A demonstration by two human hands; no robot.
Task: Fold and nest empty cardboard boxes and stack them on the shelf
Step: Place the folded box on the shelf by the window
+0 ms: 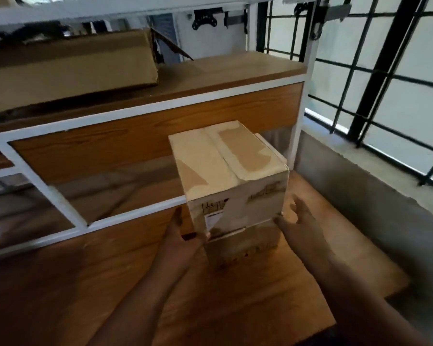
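So there's a small closed cardboard box [231, 176] with tape over the top seam, sitting at the right end of the wooden shelf unit [145, 136], right up against its white frame. The left hand [183, 233] is at the lower left corner of the box, thumb along the front edge, fingers reaching up the side. The right hand [298, 221] is at the lower right corner with fingers spread and fairly straight, touching or just off the cardboard, can't quite tell with the blur. Hands are apart, one on each side. Up on the higher shelf board a big flattened-looking cardboard box [68, 71] lies on its side. Barred window [385, 78] off to the right
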